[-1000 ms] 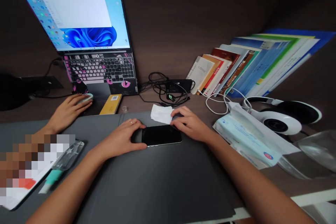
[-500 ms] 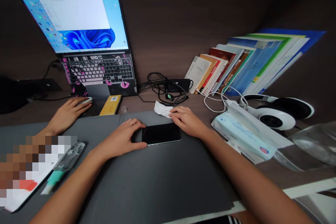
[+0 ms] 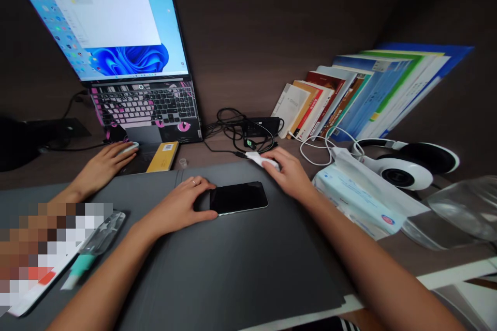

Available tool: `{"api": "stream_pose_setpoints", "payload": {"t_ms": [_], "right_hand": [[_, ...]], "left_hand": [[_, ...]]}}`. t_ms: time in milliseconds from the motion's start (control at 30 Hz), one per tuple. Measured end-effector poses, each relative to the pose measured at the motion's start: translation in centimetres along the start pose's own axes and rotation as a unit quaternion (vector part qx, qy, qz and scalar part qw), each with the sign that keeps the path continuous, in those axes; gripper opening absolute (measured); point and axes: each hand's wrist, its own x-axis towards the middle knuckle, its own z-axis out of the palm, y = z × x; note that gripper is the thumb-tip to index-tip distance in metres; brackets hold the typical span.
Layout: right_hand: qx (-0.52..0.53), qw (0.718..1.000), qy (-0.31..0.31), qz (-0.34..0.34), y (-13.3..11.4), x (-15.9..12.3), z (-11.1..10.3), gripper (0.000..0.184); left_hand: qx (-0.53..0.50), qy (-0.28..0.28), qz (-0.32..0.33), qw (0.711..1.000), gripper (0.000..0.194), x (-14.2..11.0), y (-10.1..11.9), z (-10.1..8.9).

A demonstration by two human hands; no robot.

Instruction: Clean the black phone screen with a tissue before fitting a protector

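Observation:
A black-screened smartphone [image 3: 238, 198] lies face up on the dark grey desk mat [image 3: 240, 264]. My left hand [image 3: 186, 199], with a ring on one finger, grips the phone's left end between thumb and fingertips. My right hand [image 3: 287, 171] is closed on a crumpled white tissue [image 3: 261, 158], holding it just beyond the phone's upper right corner. To the right of that hand lies a light blue pack of tissues [image 3: 357, 199] with its wrapper flap raised.
Another person's hand [image 3: 99, 165] rests on a white mouse [image 3: 130, 148] at the left. Behind stands a lit laptop [image 3: 155, 101], with a yellow box [image 3: 163, 156] in front. Tangled cables [image 3: 233, 124], leaning books [image 3: 330, 98] and headphones [image 3: 404, 170] line the back. A clear bottle [image 3: 103, 232] lies left.
My right hand has moved right and slightly away from the phone, drawing the tissue along with it. My left hand and the phone stay in place.

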Motion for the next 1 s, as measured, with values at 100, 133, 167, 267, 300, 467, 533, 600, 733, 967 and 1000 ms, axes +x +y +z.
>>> {"api": "stream_pose_setpoints", "payload": {"t_ms": [100,133,167,267,300,467,533,600,733,967,1000], "right_hand": [[0.028,0.992,-0.111,-0.061,-0.9,-0.3,0.5,0.017],[0.033,0.983,-0.156,-0.087,-1.2,-0.5,0.7,0.018],[0.036,0.974,-0.196,-0.111,-1.5,-0.6,0.8,0.019],[0.034,0.953,-0.261,-0.149,-1.8,-0.8,1.3,0.022],[0.032,0.952,-0.264,-0.150,-1.8,-0.8,1.4,0.019],[0.022,0.959,-0.244,-0.146,-1.7,-0.9,1.7,0.025],[0.021,0.955,-0.253,-0.153,-2.0,-0.9,1.7,0.026],[0.022,0.947,-0.275,-0.164,-2.4,-0.9,1.6,0.027],[0.007,0.947,-0.277,-0.161,-2.8,-0.9,1.5,0.027],[0.019,0.938,-0.300,-0.171,-4.0,-1.2,2.0,0.024],[0.021,0.937,-0.306,-0.168,-4.1,-1.1,2.1,0.023]], "left_hand": [[0.001,0.004,0.003,1.000,0.049,0.0,0.1,0.0],[0.001,0.004,0.004,1.000,0.049,0.1,0.1,0.0],[0.002,0.004,0.005,1.000,0.049,0.1,0.1,0.0],[0.004,0.007,0.005,1.000,0.049,0.1,0.1,-0.1],[0.006,0.008,0.005,1.000,0.050,0.1,0.1,-0.1],[0.009,-0.001,-0.002,1.000,0.052,0.2,0.3,-0.3],[0.010,-0.004,-0.003,1.000,0.052,0.3,0.3,-0.4],[0.012,-0.004,-0.003,1.000,0.053,0.3,0.4,-0.5],[0.018,-0.003,-0.005,1.000,0.054,0.3,0.4,-0.6],[0.019,-0.004,0.000,1.000,0.055,0.3,0.4,-0.7],[0.017,-0.003,0.001,1.000,0.055,0.3,0.4,-0.7]]}}
